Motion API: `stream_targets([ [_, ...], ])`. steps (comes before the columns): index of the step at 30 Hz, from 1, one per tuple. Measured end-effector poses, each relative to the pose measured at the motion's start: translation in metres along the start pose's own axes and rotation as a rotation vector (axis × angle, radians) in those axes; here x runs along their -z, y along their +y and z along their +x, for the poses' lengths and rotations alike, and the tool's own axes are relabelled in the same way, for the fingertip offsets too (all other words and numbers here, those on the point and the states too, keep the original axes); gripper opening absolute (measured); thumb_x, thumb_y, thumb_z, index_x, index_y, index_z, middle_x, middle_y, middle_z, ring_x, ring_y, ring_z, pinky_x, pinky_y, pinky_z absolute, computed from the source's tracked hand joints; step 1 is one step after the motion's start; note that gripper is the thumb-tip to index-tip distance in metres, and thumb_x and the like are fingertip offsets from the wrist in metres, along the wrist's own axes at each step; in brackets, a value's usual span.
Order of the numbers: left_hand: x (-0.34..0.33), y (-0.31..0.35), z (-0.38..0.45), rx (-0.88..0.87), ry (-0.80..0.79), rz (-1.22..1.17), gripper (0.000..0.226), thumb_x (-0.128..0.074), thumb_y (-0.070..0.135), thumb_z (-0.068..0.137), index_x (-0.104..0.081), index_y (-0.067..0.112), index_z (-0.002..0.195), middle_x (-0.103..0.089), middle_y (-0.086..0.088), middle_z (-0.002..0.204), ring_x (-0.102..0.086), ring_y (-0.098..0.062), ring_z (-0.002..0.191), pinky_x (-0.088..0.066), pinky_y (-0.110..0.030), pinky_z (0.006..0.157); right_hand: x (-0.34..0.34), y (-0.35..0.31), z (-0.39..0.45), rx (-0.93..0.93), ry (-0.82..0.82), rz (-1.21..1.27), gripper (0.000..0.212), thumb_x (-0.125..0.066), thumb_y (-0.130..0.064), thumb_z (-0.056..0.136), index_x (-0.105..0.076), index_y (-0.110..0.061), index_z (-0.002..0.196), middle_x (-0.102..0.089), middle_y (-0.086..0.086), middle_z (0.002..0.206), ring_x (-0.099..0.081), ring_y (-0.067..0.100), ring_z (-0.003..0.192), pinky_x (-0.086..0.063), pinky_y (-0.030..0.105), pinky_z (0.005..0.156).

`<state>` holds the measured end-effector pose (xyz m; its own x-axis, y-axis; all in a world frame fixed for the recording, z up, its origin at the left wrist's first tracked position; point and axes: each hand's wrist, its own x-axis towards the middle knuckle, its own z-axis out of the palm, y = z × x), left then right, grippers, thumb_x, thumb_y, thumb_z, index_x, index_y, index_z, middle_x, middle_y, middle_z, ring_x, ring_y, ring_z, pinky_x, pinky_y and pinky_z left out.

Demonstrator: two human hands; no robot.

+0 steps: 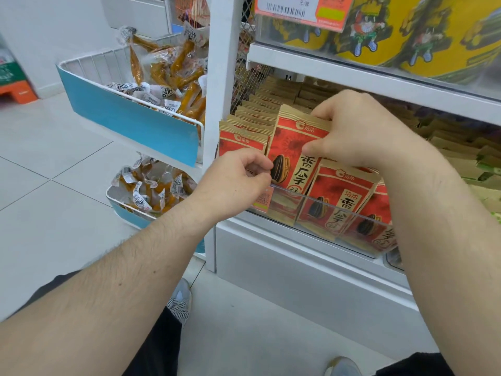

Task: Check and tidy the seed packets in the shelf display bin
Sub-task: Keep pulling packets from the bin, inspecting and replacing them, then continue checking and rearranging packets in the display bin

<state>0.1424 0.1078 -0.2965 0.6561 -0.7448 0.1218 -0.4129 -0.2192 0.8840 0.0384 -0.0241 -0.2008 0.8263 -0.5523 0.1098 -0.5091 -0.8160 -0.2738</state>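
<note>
Red and tan sunflower seed packets stand in rows in a low shelf bin behind a clear plastic front lip [320, 200]. One raised seed packet [294, 147] sticks up above the front row. My right hand [360, 128] grips its top right edge, thumb on the front. My left hand [238, 177] pinches the packet's lower left edge, just above the lip. More packets [339, 202] lean in front to the right, and a row [254, 118] runs back on the left.
A white shelf post [219, 77] stands left of the bin. Two wire baskets with blue fronts [130, 115] hold wrapped yellow snacks. A shelf above [352, 74] carries yellow tubs and a price tag [295, 9]. Green packets [485, 169] lie at the right. My shoes rest on the tiled floor.
</note>
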Motion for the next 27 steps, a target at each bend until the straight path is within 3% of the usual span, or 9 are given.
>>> stream_targets([
  [4, 0.001, 0.002, 0.001, -0.006, -0.012, 0.035, 0.013, -0.064, 0.018, 0.091, -0.067, 0.031, 0.094, -0.064, 0.017, 0.09, -0.058, 0.003, 0.078, -0.043, -0.009, 0.068, 0.001, -0.016, 0.016, 0.025, -0.131, -0.299, 0.022, -0.082, -0.03, 0.075, -0.064, -0.018, 0.071, -0.06, -0.001, 0.07, -0.055, 0.015, 0.065, -0.041, 0.029, 0.056],
  [7, 0.0, 0.003, 0.003, -0.003, 0.005, 0.03, 0.015, -0.064, 0.018, 0.09, -0.066, 0.032, 0.09, -0.065, 0.016, 0.088, -0.058, 0.001, 0.078, -0.045, -0.012, 0.069, -0.013, -0.024, 0.021, 0.048, -0.154, -0.436, 0.027, -0.077, -0.026, 0.079, -0.054, -0.019, 0.068, -0.056, -0.002, 0.07, -0.05, 0.017, 0.067, -0.042, 0.039, 0.077],
  [10, -0.001, 0.004, 0.005, 0.012, 0.048, 0.033, 0.017, -0.063, 0.016, 0.09, -0.067, 0.032, 0.088, -0.065, 0.015, 0.087, -0.059, 0.0, 0.079, -0.047, -0.015, 0.07, -0.029, -0.029, 0.021, 0.099, -0.175, -0.548, 0.025, -0.065, -0.016, 0.084, -0.046, -0.018, 0.067, -0.052, -0.003, 0.071, -0.049, 0.023, 0.082, -0.036, 0.047, 0.098],
  [16, -0.002, 0.003, 0.007, 0.019, 0.076, 0.088, 0.019, -0.061, 0.014, 0.088, -0.067, 0.032, 0.089, -0.066, 0.016, 0.09, -0.061, -0.003, 0.087, -0.048, -0.02, 0.073, -0.042, -0.038, 0.02, 0.193, -0.154, -0.598, 0.027, -0.053, -0.011, 0.087, -0.038, -0.019, 0.067, -0.043, -0.002, 0.069, -0.046, 0.023, 0.081, -0.035, 0.041, 0.084],
  [20, -0.002, 0.005, 0.003, -0.022, 0.129, 0.099, 0.026, -0.061, 0.011, 0.086, -0.064, 0.036, 0.078, -0.065, 0.016, 0.083, -0.06, -0.003, 0.08, -0.049, -0.023, 0.073, -0.036, -0.034, 0.017, 0.132, -0.193, -0.548, 0.02, -0.053, -0.009, 0.085, -0.041, -0.02, 0.073, -0.047, -0.004, 0.073, -0.048, 0.022, 0.084, -0.033, 0.045, 0.096],
  [23, -0.004, 0.014, 0.0, -0.074, 0.207, 0.093, 0.024, -0.06, 0.01, 0.085, -0.065, 0.033, 0.079, -0.064, 0.014, 0.079, -0.058, -0.004, 0.073, -0.049, -0.023, 0.069, -0.037, -0.023, -0.002, 0.171, -0.026, -0.482, 0.011, -0.062, -0.024, 0.084, -0.053, -0.021, 0.087, -0.055, -0.006, 0.081, -0.053, 0.025, 0.098, -0.03, 0.044, 0.093],
  [25, -0.008, 0.021, 0.0, -0.157, 0.265, 0.093, 0.02, -0.059, 0.009, 0.085, -0.067, 0.027, 0.084, -0.062, 0.015, 0.081, -0.058, -0.007, 0.077, -0.049, -0.025, 0.072, -0.038, -0.008, -0.02, 0.186, 0.14, -0.42, 0.027, -0.064, -0.034, 0.082, -0.061, -0.024, 0.107, -0.063, -0.004, 0.102, -0.049, 0.025, 0.109, -0.031, 0.042, 0.092],
  [27, -0.013, 0.027, 0.001, -0.271, 0.309, 0.145, 0.018, -0.058, 0.009, 0.084, -0.068, 0.023, 0.088, -0.061, 0.016, 0.084, -0.057, -0.01, 0.084, -0.048, -0.027, 0.077, -0.035, 0.01, -0.038, 0.173, 0.318, -0.306, 0.032, -0.064, -0.035, 0.081, -0.066, -0.023, 0.111, -0.065, -0.003, 0.108, -0.05, 0.024, 0.109, -0.032, 0.04, 0.09],
])
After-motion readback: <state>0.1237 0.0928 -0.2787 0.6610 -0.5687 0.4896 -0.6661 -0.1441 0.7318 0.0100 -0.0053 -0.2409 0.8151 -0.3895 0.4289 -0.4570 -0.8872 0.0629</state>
